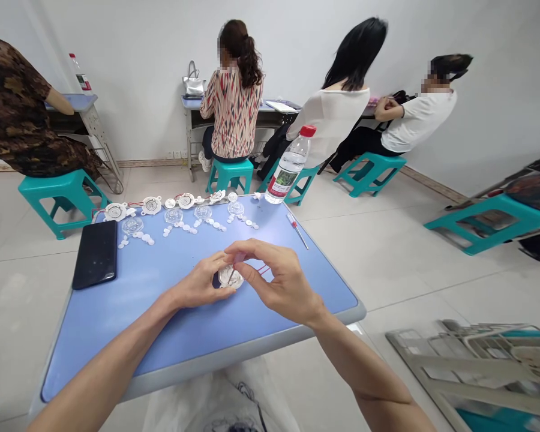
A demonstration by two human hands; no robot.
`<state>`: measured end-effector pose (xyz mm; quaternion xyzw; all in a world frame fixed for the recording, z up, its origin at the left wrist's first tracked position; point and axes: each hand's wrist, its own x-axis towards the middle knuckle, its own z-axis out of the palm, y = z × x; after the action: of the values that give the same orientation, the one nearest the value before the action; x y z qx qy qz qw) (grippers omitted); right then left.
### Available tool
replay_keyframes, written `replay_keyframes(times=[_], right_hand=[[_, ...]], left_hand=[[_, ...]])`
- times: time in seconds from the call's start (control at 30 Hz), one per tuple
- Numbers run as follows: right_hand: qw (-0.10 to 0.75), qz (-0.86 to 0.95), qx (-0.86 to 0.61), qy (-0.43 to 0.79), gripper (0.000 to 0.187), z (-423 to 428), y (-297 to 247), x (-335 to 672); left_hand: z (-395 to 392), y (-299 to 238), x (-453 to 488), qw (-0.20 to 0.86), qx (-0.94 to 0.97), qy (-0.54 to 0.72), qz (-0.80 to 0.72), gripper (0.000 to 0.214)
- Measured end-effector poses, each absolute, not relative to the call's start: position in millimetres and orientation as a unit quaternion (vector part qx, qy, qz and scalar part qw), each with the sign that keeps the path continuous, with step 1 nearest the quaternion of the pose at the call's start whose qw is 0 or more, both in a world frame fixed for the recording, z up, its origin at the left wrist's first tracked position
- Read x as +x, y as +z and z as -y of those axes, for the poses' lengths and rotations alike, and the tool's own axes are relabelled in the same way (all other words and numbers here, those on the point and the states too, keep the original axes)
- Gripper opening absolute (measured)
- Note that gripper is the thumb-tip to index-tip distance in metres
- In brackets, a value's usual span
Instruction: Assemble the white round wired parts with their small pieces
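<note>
**Clear plastic dome** [230,278]: one piece, at the near middle of the blue tabletop [162,342], mostly hidden by the hands. A thin dark pin [231,276] shows at it; its exact nature cannot be told. Judged light, stiff, smooth and somewhat slippery, possibly brittle; best taken by the rim with the fingertips.

**Left hand** [200,282]: grip clenched on the dome's left side.
**Right hand** [281,282]: grip closed over the dome from the right, fingers arched. A thin red wire [264,270] lies just beside them.

**Far edge of tabletop:** a row of white round plastic housings [152,205] with red wires, a row of clear domes [173,216], and small white beads [137,238].
**Right side:** a red-handled screwdriver [296,230] and a water bottle [290,165] with a red cap.
**Left side:** a black smartphone [95,254].
**Beyond:** seated co-workers [231,114] on teal stools [231,174], facing away.
</note>
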<state>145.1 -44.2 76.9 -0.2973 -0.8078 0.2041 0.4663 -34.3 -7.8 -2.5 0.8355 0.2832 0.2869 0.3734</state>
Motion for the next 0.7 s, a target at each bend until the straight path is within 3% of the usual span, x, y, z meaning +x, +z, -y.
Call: replay_keyframes(times=[0.17, 0.47, 0.7], right_hand=[[0.492, 0.803, -0.292, 0.168, 0.018, 41.2, 73.3, 136.8], [0.536, 0.761, -0.328, 0.163, 0.018, 44.4, 69.2, 134.9], [0.508, 0.784, -0.308, 0.182, 0.025, 45.8, 71.3, 138.5]], left_hand=[[8.1, -3.2, -33.4, 0.377, 0.83, 0.301, -0.281, 0.022], [9.5, -2.9, -34.4, 0.354, 0.833, 0.283, -0.318, 0.028], [9.0, -3.8, -34.3, 0.366, 0.829, 0.297, -0.299, 0.035]])
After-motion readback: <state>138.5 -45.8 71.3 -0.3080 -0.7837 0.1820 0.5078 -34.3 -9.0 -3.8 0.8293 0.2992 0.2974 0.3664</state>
